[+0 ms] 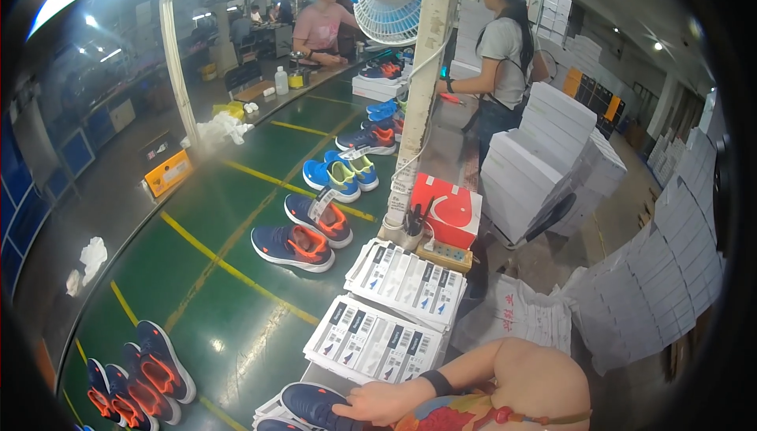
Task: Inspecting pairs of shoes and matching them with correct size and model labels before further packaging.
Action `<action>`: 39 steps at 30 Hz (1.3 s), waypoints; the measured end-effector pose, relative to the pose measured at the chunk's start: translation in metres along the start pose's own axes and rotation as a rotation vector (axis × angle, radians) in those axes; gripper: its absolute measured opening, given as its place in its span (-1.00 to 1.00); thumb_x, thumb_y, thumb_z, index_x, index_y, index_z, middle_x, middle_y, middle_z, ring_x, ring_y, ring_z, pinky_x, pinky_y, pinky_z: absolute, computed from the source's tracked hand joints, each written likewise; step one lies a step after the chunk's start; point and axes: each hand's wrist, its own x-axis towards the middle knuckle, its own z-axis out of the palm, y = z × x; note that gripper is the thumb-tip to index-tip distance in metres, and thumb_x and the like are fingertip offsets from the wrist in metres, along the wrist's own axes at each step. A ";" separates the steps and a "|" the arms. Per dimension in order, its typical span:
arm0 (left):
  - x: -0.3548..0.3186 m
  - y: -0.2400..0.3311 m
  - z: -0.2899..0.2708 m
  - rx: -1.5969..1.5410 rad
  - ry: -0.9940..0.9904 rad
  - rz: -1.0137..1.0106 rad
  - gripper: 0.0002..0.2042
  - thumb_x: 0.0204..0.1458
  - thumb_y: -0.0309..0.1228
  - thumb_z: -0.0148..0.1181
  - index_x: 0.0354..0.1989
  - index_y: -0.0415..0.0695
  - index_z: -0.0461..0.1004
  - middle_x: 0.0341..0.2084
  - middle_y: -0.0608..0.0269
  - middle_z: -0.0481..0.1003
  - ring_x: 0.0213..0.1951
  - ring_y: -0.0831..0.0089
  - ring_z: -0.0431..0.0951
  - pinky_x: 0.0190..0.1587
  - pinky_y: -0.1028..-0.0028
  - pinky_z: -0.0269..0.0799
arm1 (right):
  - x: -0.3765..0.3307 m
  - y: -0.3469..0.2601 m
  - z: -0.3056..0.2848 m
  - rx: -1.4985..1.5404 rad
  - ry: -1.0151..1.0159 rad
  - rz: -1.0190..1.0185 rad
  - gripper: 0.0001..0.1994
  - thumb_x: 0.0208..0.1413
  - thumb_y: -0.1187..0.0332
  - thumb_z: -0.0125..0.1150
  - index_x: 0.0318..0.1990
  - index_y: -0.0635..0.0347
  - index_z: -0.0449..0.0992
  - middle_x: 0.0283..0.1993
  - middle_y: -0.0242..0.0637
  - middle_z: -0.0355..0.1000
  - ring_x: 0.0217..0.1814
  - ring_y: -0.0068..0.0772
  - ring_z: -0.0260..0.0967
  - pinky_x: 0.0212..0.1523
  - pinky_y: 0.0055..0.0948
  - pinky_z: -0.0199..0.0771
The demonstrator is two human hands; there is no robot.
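My right hand (380,401), with a dark band on its wrist, is at the bottom centre. Its fingers close on a navy sneaker (310,402) with a white sole. Part of the hand's underside is hidden, and the sneaker's lower part runs toward the frame edge. Just beyond lie two rows of white labelled boxes (371,342) packed side by side. Another dark shoe (276,425) shows partly beneath the held sneaker at the lower edge. My left hand is out of view.
Navy-orange sneakers (293,246) and blue sneakers (341,176) line the green conveyor belt (236,273); several more navy shoes (162,361) stand lower left. A post (426,76), red box (445,208) and stacked white cartons (528,163) are to the right. Two people work farther back.
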 end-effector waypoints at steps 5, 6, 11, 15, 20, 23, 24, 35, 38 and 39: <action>0.092 -0.035 0.009 0.320 0.442 0.270 -0.21 -0.04 -0.11 0.33 0.30 -0.27 0.14 0.23 -0.45 0.12 0.28 -0.30 0.08 0.27 -0.04 0.06 | -0.001 0.008 0.009 -0.003 0.007 0.002 -0.40 -0.32 0.52 0.24 -0.01 0.34 0.16 -0.53 0.03 0.39 -0.39 0.17 0.43 -0.45 -0.01 0.42; 0.111 -0.041 0.009 0.436 0.482 0.246 -0.15 -0.09 -0.03 0.35 0.32 -0.21 0.11 0.25 -0.48 0.05 0.29 -0.37 0.01 0.25 -0.14 0.03 | -0.001 0.010 0.010 0.004 -0.004 0.005 -0.39 -0.32 0.52 0.24 0.00 0.34 0.16 -0.53 0.03 0.38 -0.40 0.18 0.43 -0.46 -0.01 0.42; 0.186 -0.089 0.027 0.572 0.406 0.044 -0.20 -0.18 0.17 0.31 0.24 0.06 0.23 0.28 -0.46 -0.01 0.29 -0.44 -0.05 0.04 -0.46 0.08 | -0.001 0.011 0.011 0.040 -0.017 0.018 -0.39 -0.32 0.52 0.25 0.00 0.34 0.16 -0.54 0.04 0.37 -0.40 0.19 0.42 -0.46 0.01 0.40; 0.214 -0.099 0.034 0.929 0.651 0.012 -0.30 -0.21 0.26 0.26 0.05 0.06 0.40 0.14 -0.31 0.19 0.19 -0.32 0.14 -0.06 -0.30 0.29 | -0.001 0.013 0.012 0.074 -0.031 0.027 -0.39 -0.31 0.52 0.25 0.00 0.33 0.16 -0.52 0.04 0.36 -0.39 0.21 0.41 -0.44 0.01 0.40; 0.208 -0.074 0.005 0.717 0.531 -0.271 -0.44 -0.30 0.32 0.28 -0.37 0.07 0.59 -0.21 0.06 0.35 -0.20 0.01 0.46 -0.28 0.07 0.46 | -0.002 0.008 0.002 0.077 -0.058 0.023 -0.43 -0.27 0.52 0.23 -0.02 0.32 0.16 -0.50 0.03 0.36 -0.34 0.20 0.41 -0.40 -0.01 0.41; 0.207 -0.089 -0.005 0.620 0.505 -0.322 -0.41 -0.28 0.31 0.28 -0.29 0.03 0.59 -0.17 0.02 0.35 -0.22 0.03 0.49 -0.27 0.08 0.48 | -0.003 0.008 -0.002 0.092 -0.074 0.028 -0.47 -0.23 0.53 0.20 -0.03 0.31 0.16 -0.47 0.02 0.38 -0.30 0.18 0.42 -0.37 -0.02 0.42; 0.207 -0.102 -0.004 0.624 0.555 -0.320 -0.43 -0.26 0.29 0.29 -0.30 0.03 0.60 -0.16 0.01 0.35 -0.24 0.04 0.51 -0.29 0.10 0.50 | -0.003 0.010 -0.001 0.088 -0.084 0.032 -0.49 -0.23 0.53 0.20 -0.04 0.31 0.16 -0.46 0.01 0.38 -0.29 0.17 0.42 -0.36 -0.02 0.42; 0.208 -0.147 -0.030 0.644 0.600 -0.481 -0.34 -0.25 0.27 0.31 -0.10 -0.02 0.54 -0.10 -0.03 0.36 -0.19 0.05 0.53 -0.26 0.13 0.51 | -0.002 0.007 -0.013 0.076 -0.150 0.095 -0.56 -0.17 0.48 0.21 -0.10 0.29 0.17 -0.36 -0.01 0.40 -0.22 0.13 0.44 -0.36 -0.05 0.47; 0.200 -0.145 -0.042 0.688 0.587 -0.574 -0.23 -0.30 0.27 0.34 0.03 -0.04 0.47 -0.07 -0.05 0.36 -0.19 0.04 0.54 -0.27 0.14 0.51 | -0.002 0.004 -0.018 0.088 -0.154 0.108 -0.57 -0.15 0.45 0.22 -0.12 0.28 0.17 -0.34 -0.02 0.40 -0.20 0.12 0.44 -0.35 -0.06 0.48; 0.200 -0.155 -0.041 0.688 0.589 -0.580 -0.23 -0.30 0.27 0.34 0.03 -0.04 0.47 -0.07 -0.05 0.36 -0.19 0.04 0.54 -0.27 0.14 0.51 | -0.001 0.004 -0.019 0.096 -0.152 0.109 -0.58 -0.13 0.43 0.22 -0.12 0.28 0.17 -0.33 -0.02 0.41 -0.20 0.12 0.44 -0.34 -0.06 0.48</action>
